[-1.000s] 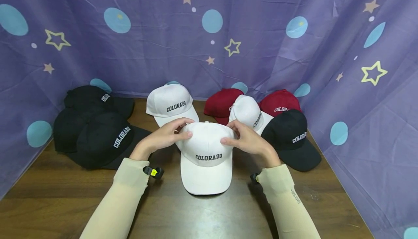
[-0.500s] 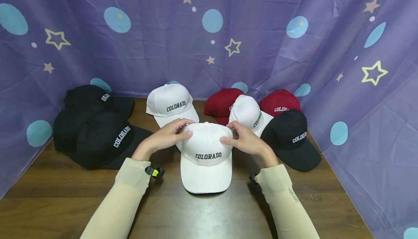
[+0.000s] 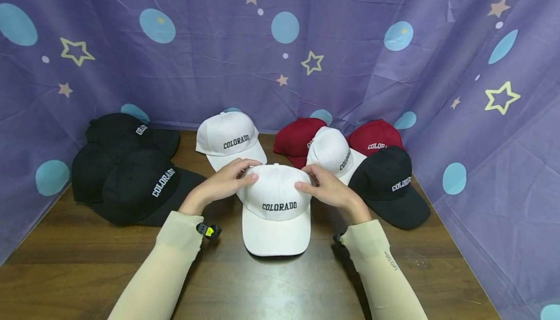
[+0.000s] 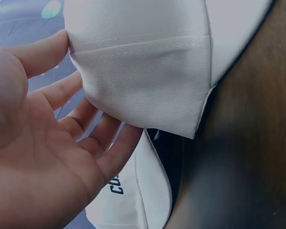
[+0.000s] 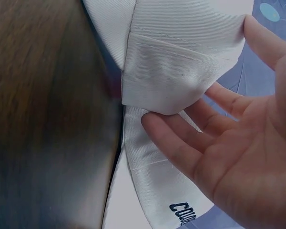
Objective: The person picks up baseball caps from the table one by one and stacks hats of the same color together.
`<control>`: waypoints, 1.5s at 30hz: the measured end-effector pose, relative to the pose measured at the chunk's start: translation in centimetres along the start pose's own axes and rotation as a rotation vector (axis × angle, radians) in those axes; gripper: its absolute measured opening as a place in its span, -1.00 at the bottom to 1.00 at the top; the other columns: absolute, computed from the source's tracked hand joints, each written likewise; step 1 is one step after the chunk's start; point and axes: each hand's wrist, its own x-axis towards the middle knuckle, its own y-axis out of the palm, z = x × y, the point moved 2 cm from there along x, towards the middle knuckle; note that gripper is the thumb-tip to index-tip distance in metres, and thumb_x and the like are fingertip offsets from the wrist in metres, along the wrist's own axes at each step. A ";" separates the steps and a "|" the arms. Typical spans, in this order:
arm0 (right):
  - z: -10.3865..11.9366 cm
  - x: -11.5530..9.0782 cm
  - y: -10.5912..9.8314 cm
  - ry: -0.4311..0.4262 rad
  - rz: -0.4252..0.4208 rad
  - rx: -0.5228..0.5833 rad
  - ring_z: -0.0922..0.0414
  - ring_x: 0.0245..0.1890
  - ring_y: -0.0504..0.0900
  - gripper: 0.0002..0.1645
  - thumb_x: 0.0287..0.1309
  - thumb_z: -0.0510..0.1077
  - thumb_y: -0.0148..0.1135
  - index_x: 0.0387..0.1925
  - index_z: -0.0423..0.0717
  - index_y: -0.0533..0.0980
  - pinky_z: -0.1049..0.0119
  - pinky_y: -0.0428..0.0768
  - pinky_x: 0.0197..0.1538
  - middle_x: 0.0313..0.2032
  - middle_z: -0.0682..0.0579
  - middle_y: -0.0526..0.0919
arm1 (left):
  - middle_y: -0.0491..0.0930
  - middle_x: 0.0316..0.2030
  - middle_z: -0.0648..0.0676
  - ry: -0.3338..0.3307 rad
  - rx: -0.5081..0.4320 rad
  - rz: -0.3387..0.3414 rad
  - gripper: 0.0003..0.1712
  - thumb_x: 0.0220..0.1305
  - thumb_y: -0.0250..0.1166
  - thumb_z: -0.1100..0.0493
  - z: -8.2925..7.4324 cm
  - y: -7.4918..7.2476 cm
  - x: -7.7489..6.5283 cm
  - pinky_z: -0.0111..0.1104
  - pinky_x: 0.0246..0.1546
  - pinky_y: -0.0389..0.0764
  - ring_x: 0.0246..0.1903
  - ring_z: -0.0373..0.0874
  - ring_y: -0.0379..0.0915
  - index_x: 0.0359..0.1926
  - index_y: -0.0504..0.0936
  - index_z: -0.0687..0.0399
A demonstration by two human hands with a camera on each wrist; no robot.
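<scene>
A white baseball cap [image 3: 276,191] with black COLORADO lettering is in the middle of the head view, brim toward me. My left hand [image 3: 224,182] holds its crown from the left side, thumb on the front and fingers behind. On the opposite side my right hand [image 3: 334,188] grips the crown the same way. In the left wrist view the fingers [image 4: 119,148] curl behind the cap's side panel [image 4: 143,86]. The right wrist view has the fingertips [image 5: 155,124] behind the fabric [image 5: 167,71]. Behind the held cap stands another white cap [image 3: 229,135].
Several black caps [image 3: 140,186] are bunched at the left of the wooden table [image 3: 78,266]. To the right sit a white cap [image 3: 328,150], a black cap [image 3: 387,179] and two red caps [image 3: 297,137]. A purple curtain [image 3: 210,43] hangs behind and along the sides.
The held cap's brim has moved slightly up and away from me in the head view. Both hands keep their hold, nearly still. The other caps stay put.
</scene>
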 end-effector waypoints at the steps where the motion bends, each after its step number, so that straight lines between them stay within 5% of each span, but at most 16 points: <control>1: 0.0 0.0 0.0 -0.001 0.003 -0.003 0.01 0.04 0.62 -0.43 0.43 -0.04 0.39 0.30 -0.21 0.44 0.13 0.61 0.11 0.12 -0.10 0.61 | 0.51 0.31 0.15 -0.004 0.004 -0.003 -0.46 0.60 0.23 0.01 0.0 0.0 0.0 -0.04 0.27 0.37 0.18 0.04 0.32 0.46 0.50 0.08; 8: 0.2 -0.5 -0.5 -0.011 0.017 -0.001 -0.05 0.14 0.60 -0.36 0.44 -0.03 0.37 0.37 -0.26 0.42 -0.01 0.58 0.25 0.17 -0.14 0.60 | 0.50 0.21 0.21 -0.002 0.045 -0.023 -0.44 0.61 0.22 0.00 -0.1 0.2 0.3 -0.05 0.22 0.39 0.11 0.06 0.34 0.47 0.48 0.13; 21: 1.1 -2.0 -3.3 0.020 -0.009 -0.061 -0.19 0.34 0.55 -0.22 0.45 0.08 0.34 0.50 -0.22 0.36 -0.15 0.49 0.41 0.34 -0.21 0.56 | 0.45 0.38 0.27 0.024 0.044 -0.016 -0.39 0.61 0.22 -0.01 -0.5 0.3 0.4 0.09 0.36 0.41 0.26 0.18 0.43 0.50 0.42 0.19; 29: 1.7 -3.1 -5.7 -0.020 -0.129 -0.098 -0.17 0.28 0.61 -0.30 0.47 0.00 0.34 0.47 -0.20 0.40 -0.18 0.50 0.39 0.32 -0.21 0.59 | 0.50 0.34 0.25 0.084 0.049 -0.139 -0.45 0.57 0.27 0.04 -2.4 -0.2 0.9 0.05 0.38 0.43 0.27 0.16 0.49 0.44 0.50 0.17; 34: 1.7 -3.8 -7.3 -0.034 -0.219 -0.100 -0.18 0.30 0.60 -0.34 0.49 -0.02 0.32 0.47 -0.18 0.41 -0.17 0.50 0.39 0.33 -0.23 0.58 | 0.58 0.29 0.21 0.091 0.046 -0.175 -0.48 0.57 0.25 0.08 -5.3 0.1 3.3 -0.02 0.38 0.44 0.29 0.12 0.50 0.42 0.51 0.17; 40: 1.3 -4.8 -8.8 -0.036 -0.326 -0.082 -0.20 0.35 0.56 -0.38 0.51 -0.05 0.30 0.46 -0.16 0.41 -0.17 0.49 0.40 0.34 -0.26 0.57 | 0.60 0.26 0.24 0.034 0.047 -0.074 -0.46 0.55 0.24 0.09 -8.7 1.4 7.1 -0.12 0.31 0.53 0.24 0.07 0.57 0.43 0.49 0.18; 45: 1.1 -5.4 -9.6 -0.029 -0.402 -0.076 -0.18 0.37 0.53 -0.40 0.52 -0.05 0.29 0.45 -0.15 0.43 -0.18 0.47 0.41 0.35 -0.20 0.56 | 0.61 0.24 0.19 -0.067 0.067 -0.016 -0.41 0.53 0.24 0.04 -9.8 2.9 9.8 -0.16 0.33 0.50 0.26 0.03 0.54 0.45 0.45 0.15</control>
